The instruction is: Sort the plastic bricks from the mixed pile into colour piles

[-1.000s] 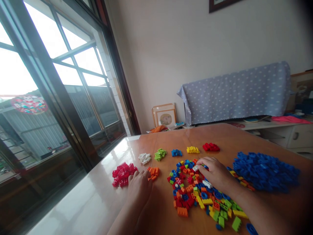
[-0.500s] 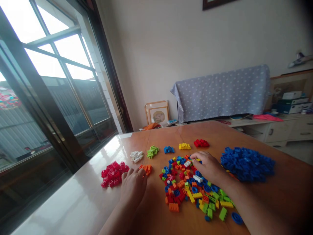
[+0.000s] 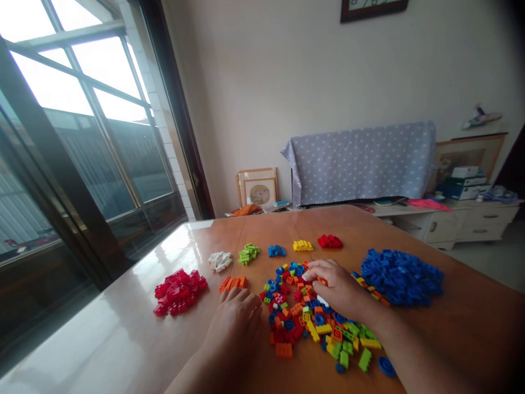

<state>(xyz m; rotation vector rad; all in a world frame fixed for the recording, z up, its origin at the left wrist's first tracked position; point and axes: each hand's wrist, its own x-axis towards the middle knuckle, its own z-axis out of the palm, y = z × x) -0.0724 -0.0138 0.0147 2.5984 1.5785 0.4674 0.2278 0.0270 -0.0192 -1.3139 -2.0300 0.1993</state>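
My right hand [image 3: 338,284] reaches over a mixed pile of toy building bricks [image 3: 297,310]. Its fingertips close on a white brick [image 3: 305,276] at the pile's far side; the thumb is partly hidden. Palm down, my left hand [image 3: 237,314] rests on the table just left of the pile, fingers loosely bent and nothing visible in them. Just beyond its fingertips lies a small group of orange bricks [image 3: 232,282]. A pink-red heap [image 3: 180,292] sits farther left.
Small groups of white [image 3: 220,261], lime green [image 3: 248,254], blue [image 3: 276,250], yellow [image 3: 302,246] and red bricks [image 3: 330,241] line the far side of the wooden table [image 3: 283,221]. A large blue heap [image 3: 400,277] stands right, beside several orange and yellow bricks.
My left hand has drawn back and to the right from the orange bricks. My right hand has shifted toward the white brick, its fingertips now at it. The camera view has turned slightly right.
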